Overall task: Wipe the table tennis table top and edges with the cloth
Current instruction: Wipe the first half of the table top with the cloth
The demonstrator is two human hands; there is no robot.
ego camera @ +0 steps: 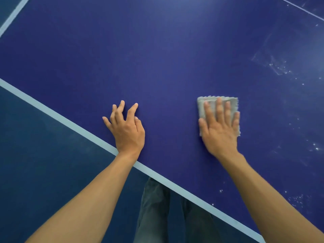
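The blue table tennis table top (166, 55) fills most of the view, with a white edge line (57, 116) running diagonally from the left down to the bottom right. A folded grey cloth (213, 101) lies flat on the top. My right hand (219, 127) presses on it with straight, spread fingers. My left hand (125, 127) rests on the bare table near the edge line, fingers loosely spread, holding nothing.
White dust specks and smears (278, 67) mark the table surface on the right side. A second white line (12, 16) crosses the top left corner. Below the table edge are the dark blue floor (35, 163) and my legs in dark trousers (156, 211).
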